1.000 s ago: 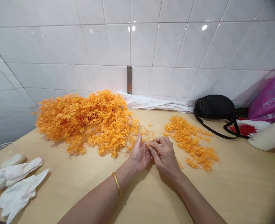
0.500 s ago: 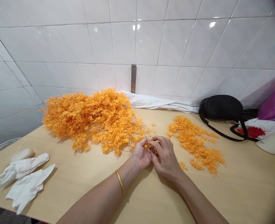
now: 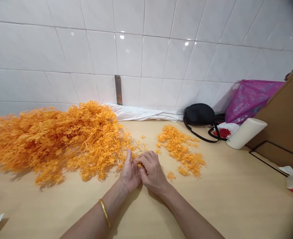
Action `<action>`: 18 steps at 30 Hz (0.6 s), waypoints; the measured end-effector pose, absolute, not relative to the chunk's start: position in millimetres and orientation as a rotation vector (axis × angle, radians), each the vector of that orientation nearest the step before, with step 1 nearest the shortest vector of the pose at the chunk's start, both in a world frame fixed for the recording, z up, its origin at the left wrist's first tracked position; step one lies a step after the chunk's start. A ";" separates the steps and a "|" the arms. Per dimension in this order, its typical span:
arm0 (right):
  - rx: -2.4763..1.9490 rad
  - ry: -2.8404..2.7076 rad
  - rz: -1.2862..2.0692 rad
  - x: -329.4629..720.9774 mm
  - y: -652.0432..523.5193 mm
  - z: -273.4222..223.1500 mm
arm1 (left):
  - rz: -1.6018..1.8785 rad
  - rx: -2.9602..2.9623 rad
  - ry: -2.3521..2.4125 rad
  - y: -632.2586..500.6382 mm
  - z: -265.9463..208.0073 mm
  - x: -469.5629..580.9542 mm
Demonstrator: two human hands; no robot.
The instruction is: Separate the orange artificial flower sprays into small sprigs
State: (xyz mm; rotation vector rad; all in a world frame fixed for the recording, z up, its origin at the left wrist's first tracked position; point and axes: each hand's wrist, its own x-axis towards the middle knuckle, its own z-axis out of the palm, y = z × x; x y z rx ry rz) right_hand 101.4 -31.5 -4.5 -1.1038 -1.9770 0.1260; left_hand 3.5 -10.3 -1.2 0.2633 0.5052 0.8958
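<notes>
A large heap of orange dried-looking flower sprigs (image 3: 87,142) spreads over the left of the table, thin stems reaching toward my hands. Beside its right edge, my left hand (image 3: 130,174) is turned palm up, thumb raised and fingers curled, with a gold bangle at the wrist. Against it my right hand (image 3: 151,171) is closed in a pinch, its fingertips meeting the left fingers. A bit of orange sprig shows between the two hands; most of it is hidden by my fingers. To the right lies a smaller pile of loose orange flower heads (image 3: 181,149).
A black bag (image 3: 200,114) with a strap sits by the tiled wall, near a purple plastic bag (image 3: 251,99), a red flower (image 3: 222,133), a leaning white roll (image 3: 247,133) and a cardboard box (image 3: 280,113). White cloth (image 3: 146,114) runs along the table's back edge.
The view has swung right, bringing the box and whole roll into sight. My hands stay together at the heap's edge; the left thumb now stands raised, apart from the right fingers.
</notes>
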 end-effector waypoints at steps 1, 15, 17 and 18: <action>-1.095 -1.908 0.174 100.9 -32.1 -4.0 | 0.923 0.260 0.504 -8.6 -3.0 3.4; -1.216 -1.484 0.567 113.3 -22.2 -8.3 | 1.098 0.701 0.682 -2.8 -19.0 12.2; -1.250 -1.476 0.567 114.6 -20.4 -8.7 | 1.111 0.751 0.724 -1.5 -20.1 13.2; -1.282 -1.449 0.550 117.6 -17.9 -10.0 | 1.115 0.767 0.736 -1.6 -20.0 13.4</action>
